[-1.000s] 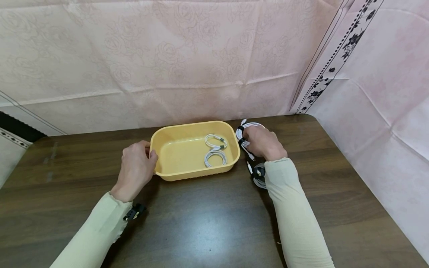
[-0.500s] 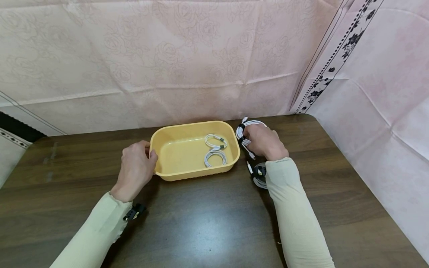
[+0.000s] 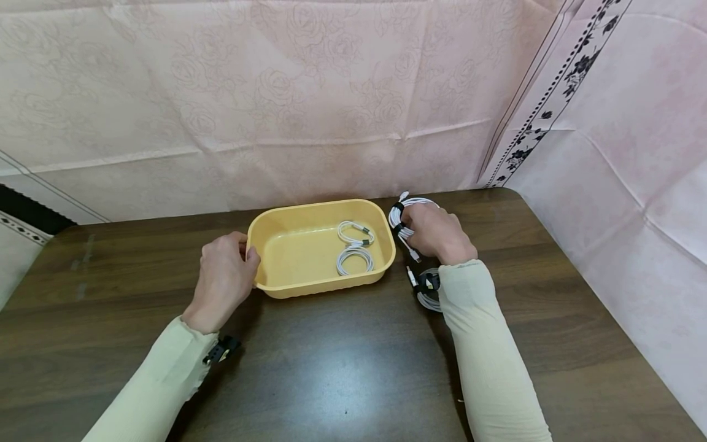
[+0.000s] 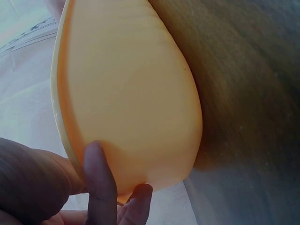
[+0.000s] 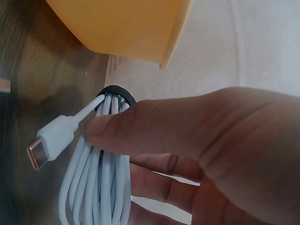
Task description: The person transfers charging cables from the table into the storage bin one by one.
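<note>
While the left grip [image 3: 223, 276] clasps the tray [image 3: 287, 288] rim, the right grip [image 3: 436, 233] pinches a coiled cable [image 3: 399, 222]. A second coil [image 3: 426, 287] lies beneath that wrist.

Four coiled white cables show: two in the one yellow tub [image 3: 259, 245], one in the right hand [image 3: 436, 236], one on the table [image 3: 342, 368].

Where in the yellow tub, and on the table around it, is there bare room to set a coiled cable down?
Free: the left half of the yellow tub, beside the two coiled cables lying at its right; the table in front, between the sleeves. Crowded: right of the tub, where the right hand grips a cable bundle above another coil.
</note>
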`<state>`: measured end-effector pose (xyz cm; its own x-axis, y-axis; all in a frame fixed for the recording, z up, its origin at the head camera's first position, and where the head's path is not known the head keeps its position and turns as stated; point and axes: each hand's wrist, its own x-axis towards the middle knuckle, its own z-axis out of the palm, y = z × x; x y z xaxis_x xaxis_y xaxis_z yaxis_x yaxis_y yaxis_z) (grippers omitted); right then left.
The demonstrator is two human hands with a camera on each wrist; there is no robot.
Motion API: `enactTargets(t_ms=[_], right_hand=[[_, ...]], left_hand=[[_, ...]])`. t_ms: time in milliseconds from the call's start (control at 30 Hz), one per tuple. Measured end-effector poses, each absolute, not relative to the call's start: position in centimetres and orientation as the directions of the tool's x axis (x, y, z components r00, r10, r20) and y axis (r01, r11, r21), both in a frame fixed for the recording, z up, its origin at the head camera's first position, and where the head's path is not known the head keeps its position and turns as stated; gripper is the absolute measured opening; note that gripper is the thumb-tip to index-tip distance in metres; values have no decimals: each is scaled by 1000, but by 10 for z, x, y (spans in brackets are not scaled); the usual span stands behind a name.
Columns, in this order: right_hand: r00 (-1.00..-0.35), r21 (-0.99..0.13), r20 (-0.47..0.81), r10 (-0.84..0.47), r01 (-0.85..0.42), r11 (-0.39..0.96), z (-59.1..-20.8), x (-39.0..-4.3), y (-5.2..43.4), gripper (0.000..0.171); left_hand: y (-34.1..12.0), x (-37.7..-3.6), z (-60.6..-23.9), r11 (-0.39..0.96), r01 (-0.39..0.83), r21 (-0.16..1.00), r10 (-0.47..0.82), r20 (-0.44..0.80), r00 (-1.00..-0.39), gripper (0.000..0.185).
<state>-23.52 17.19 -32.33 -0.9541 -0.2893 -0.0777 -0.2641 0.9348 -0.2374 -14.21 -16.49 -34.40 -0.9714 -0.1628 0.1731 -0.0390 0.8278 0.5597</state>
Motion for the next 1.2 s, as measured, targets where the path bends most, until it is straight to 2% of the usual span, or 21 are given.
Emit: enactTargets(t_ms=[800,1200], right_hand=[[-960,-250,-54,-274,-252,935,-319,-233,171,19],[-960,-261,-57,-273,-250,932,-316,-231,170,24]], left_hand=[[-166,-142,-345,833,-25,553,-154,187,-970,28],[-166,-141,-344,830,-34,556,-151,167,-974,29]])
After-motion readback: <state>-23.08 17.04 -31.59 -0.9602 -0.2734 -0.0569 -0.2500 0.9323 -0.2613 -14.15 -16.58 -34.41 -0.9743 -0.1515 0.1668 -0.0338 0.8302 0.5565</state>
